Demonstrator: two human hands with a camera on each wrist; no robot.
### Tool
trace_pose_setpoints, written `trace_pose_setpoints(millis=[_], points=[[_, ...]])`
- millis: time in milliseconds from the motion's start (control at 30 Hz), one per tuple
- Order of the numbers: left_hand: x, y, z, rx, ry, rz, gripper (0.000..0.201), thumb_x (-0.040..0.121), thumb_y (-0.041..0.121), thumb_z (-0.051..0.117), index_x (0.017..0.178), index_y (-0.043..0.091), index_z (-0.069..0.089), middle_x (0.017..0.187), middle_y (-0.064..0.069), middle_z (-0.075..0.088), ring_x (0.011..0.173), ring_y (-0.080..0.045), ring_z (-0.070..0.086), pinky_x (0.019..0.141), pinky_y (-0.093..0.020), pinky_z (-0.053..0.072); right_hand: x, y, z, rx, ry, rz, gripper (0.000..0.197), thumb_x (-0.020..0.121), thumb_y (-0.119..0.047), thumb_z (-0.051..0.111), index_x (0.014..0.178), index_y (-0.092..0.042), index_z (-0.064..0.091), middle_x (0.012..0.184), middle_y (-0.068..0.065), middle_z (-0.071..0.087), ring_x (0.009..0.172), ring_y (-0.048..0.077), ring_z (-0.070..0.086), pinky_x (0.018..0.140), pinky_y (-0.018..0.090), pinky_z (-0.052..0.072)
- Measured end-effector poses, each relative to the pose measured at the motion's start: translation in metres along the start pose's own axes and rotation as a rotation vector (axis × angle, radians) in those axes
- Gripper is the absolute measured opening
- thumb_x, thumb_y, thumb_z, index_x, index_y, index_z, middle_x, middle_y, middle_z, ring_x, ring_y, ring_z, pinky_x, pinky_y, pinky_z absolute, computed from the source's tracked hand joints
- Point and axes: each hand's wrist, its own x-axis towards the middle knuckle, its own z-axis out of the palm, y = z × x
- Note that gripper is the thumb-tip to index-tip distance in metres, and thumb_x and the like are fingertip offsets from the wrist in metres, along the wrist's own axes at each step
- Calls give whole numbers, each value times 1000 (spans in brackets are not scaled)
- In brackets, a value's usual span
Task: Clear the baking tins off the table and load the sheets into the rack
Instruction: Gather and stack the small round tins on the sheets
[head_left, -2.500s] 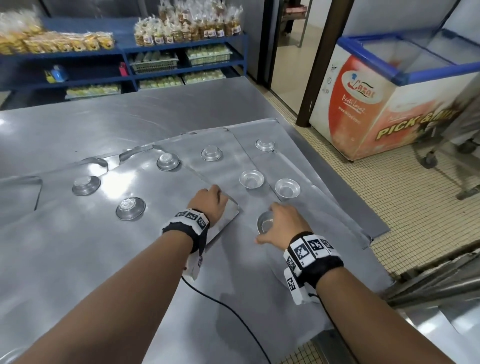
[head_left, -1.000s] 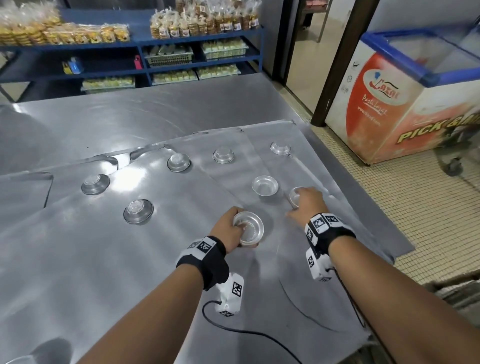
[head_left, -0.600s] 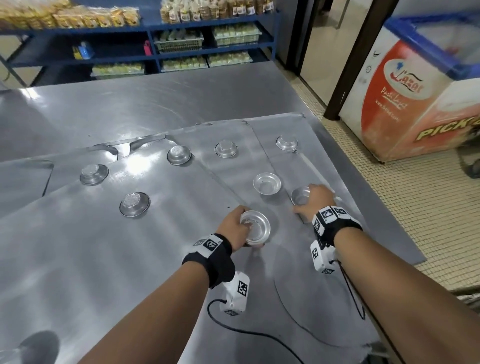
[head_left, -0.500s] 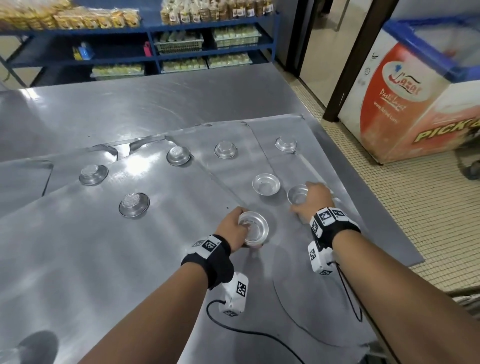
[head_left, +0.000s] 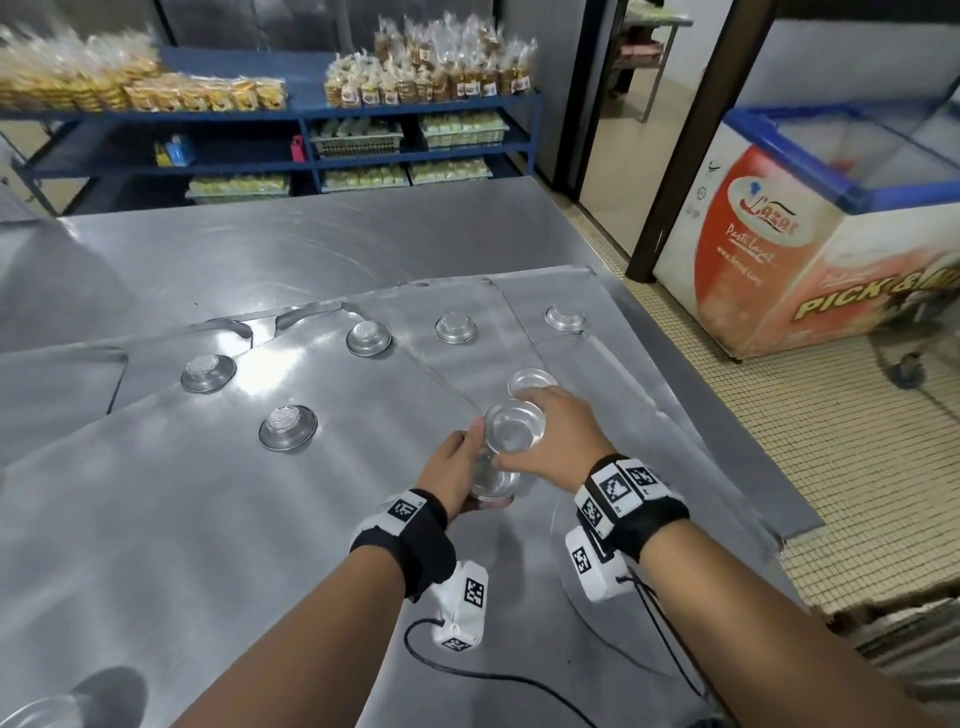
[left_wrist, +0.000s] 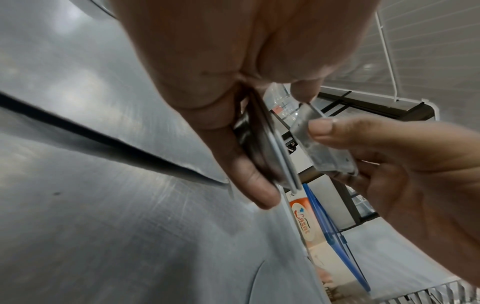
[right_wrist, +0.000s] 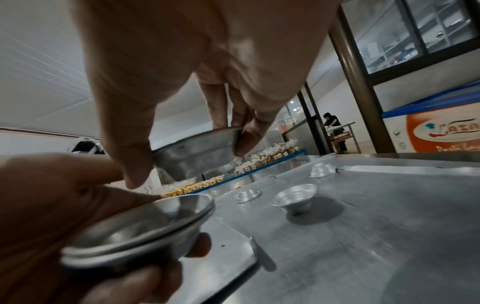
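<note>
Overhead light was even and fairly bright. Glare patches sat on the steel sheets (head_left: 156, 519) left of the left hand (head_left: 454, 470). Wrist views showed motion blur, soft close fingers (left_wrist: 262, 197), and strong bending at edges.

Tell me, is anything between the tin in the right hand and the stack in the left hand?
Nothing visible. The right hand holds its tin just above the stacked tins in the left hand.
</note>
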Motion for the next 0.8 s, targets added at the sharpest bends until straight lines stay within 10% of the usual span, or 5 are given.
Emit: trace_pose_setpoints(millis=[500,800], points=[[-8,-10,-37,170,30,153,20,69,15,59,89,16,62,87,-19,64,81,-27,59,74,-45,48,-25,-22,49,-40,-119,-106,109,41,-68,79,137,-22,53,131,-10,56,123,12,51,106,31,42],[-8,-6,-35,224,47,168,26,89,-14,39,103,2,55,86,-19,57,68,-24,56,44,-25,50,-7,-4,37,-19,-255,-65,103,47,-25,97,139,-15,52,130,-1,58,117,13,56,102,23,43]])
